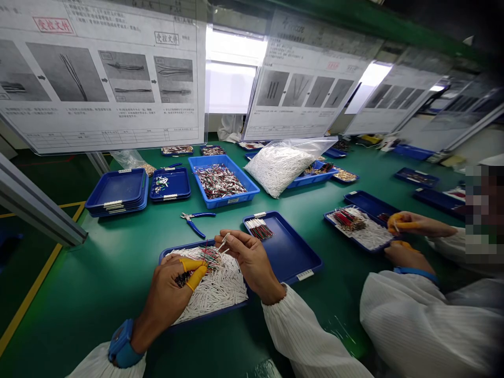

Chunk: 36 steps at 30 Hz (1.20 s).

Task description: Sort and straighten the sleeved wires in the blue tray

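My left hand (173, 281), with yellow finger cots on thumb and forefinger, pinches thin wires (205, 253) with red and dark strands. My right hand (250, 260) pinches a small white sleeve (223, 242) close to the wire ends; whether a wire is inside it I cannot tell. Both hands hover over a blue tray (197, 316) heaped with loose white sleeves (220, 291). More wires lie on that heap, partly hidden by my left hand. Just right of it, another blue tray (291, 252) holds a row of wires with white sleeved ends (260, 228).
Blue-handled pliers (196, 220) lie behind the tray. Farther back are stacked blue trays (117, 191), a blue bin (226, 181) of wire pieces and a bag of white sleeves (279, 165). At right, a co-worker's hands (413, 236) work over another tray (360, 231). Instruction sheets (106, 79) hang above.
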Motion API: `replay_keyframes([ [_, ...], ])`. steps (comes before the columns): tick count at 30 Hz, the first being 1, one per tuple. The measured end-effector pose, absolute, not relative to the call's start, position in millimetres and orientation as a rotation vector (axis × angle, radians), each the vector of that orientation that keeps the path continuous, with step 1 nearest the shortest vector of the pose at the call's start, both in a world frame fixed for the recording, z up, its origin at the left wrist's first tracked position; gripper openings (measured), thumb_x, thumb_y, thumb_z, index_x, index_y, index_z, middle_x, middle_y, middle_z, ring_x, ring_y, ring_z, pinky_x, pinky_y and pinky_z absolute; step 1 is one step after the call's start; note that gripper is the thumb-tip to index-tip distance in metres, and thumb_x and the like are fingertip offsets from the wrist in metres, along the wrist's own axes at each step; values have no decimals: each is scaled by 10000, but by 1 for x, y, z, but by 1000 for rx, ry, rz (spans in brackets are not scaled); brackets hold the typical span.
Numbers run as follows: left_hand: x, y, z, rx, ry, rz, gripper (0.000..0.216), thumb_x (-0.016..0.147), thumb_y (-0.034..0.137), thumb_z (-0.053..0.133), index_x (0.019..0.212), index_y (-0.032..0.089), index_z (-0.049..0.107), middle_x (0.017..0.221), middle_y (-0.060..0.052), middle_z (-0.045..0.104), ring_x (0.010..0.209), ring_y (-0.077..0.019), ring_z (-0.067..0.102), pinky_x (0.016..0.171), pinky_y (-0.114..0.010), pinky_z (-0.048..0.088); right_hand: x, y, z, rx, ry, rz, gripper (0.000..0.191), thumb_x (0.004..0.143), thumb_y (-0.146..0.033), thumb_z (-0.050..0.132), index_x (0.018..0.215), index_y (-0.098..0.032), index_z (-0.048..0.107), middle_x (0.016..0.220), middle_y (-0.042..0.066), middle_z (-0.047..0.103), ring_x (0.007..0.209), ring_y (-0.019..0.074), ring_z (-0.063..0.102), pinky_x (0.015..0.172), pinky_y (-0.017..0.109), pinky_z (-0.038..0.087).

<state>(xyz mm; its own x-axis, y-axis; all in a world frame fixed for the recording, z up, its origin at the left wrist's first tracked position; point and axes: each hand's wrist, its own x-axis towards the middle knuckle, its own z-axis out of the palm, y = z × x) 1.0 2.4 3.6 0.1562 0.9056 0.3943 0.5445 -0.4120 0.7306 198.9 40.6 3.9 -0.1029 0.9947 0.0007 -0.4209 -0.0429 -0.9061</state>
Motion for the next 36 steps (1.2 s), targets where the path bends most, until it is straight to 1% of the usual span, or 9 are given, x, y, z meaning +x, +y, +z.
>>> replay_keyframes([
  [2, 1, 2, 3, 2046, 1371, 1145, 114, 851, 306, 708, 888, 270, 810, 844, -36, 787, 811, -224, 707, 794, -379, 563, 198, 41, 4, -847, -928, 1452, 281, 810, -409, 810, 984, -190, 786, 957, 88, 800, 868, 216, 734, 893, 394, 551],
  [5, 2, 2, 2, 2088, 1368, 1132, 109, 833, 297, 725, 893, 278, 813, 884, -50, 788, 876, -246, 713, 827, -404, 566, 196, 39, 7, -844, -972, 1403, 276, 799, -420, 817, 961, -199, 785, 915, 75, 802, 873, 223, 740, 898, 398, 549],
  [12, 2, 0, -1, 2120, 1363, 981, 80, 836, 305, 732, 847, 309, 812, 942, -38, 784, 963, -269, 702, 839, -428, 562, 193, 35, 15, -844, -1086, 1375, 266, 802, -445, 805, 940, -218, 784, 866, 61, 804, 882, 248, 754, 903, 426, 553],
  [22, 2, 0, 0, 2099, 1363, 944, 114, 845, 306, 711, 764, 279, 787, 952, -43, 783, 987, -280, 695, 871, -456, 542, 194, 31, 21, -795, -1167, 1407, 241, 816, -426, 795, 919, -209, 784, 809, 52, 792, 844, 234, 747, 879, 409, 562],
  [25, 1, 1, 1, 2097, 1358, 950, 113, 842, 305, 716, 759, 281, 788, 945, -39, 785, 976, -281, 698, 871, -465, 541, 195, 31, 23, -802, -1221, 1414, 245, 834, -429, 777, 936, -208, 794, 841, 59, 793, 862, 237, 743, 882, 407, 562],
  [28, 1, 1, 1, 2081, 1358, 996, 79, 835, 306, 730, 843, 293, 808, 947, -42, 785, 967, -278, 699, 874, -462, 547, 197, 31, 22, -809, -1280, 1414, 283, 860, -436, 749, 1030, -214, 793, 961, 77, 795, 980, 262, 728, 924, 425, 549],
  [31, 1, 2, 0, 2040, 1328, 1097, 111, 833, 302, 740, 915, 293, 815, 927, -47, 780, 932, -259, 702, 837, -420, 570, 200, 33, 17, -796, -1277, 1360, 346, 899, -447, 711, 1173, -237, 748, 1093, 84, 776, 1093, 274, 694, 1005, 457, 505],
  [33, 0, 2, -1, 1979, 1285, 1222, 123, 844, 298, 735, 939, 279, 811, 905, -48, 774, 890, -235, 705, 795, -378, 586, 201, 35, 13, -792, -1232, 1311, 353, 928, -483, 668, 1175, -243, 746, 1124, 90, 765, 1096, 271, 687, 1012, 458, 492],
  [36, -1, 3, -2, 1845, 1265, 1471, 111, 842, 297, 745, 928, 258, 804, 887, -40, 766, 850, -208, 710, 761, -332, 598, 201, 37, 9, -761, -1149, 1309, 392, 945, -555, 611, 1116, -239, 768, 1102, 100, 760, 1029, 261, 689, 944, 435, 515],
])
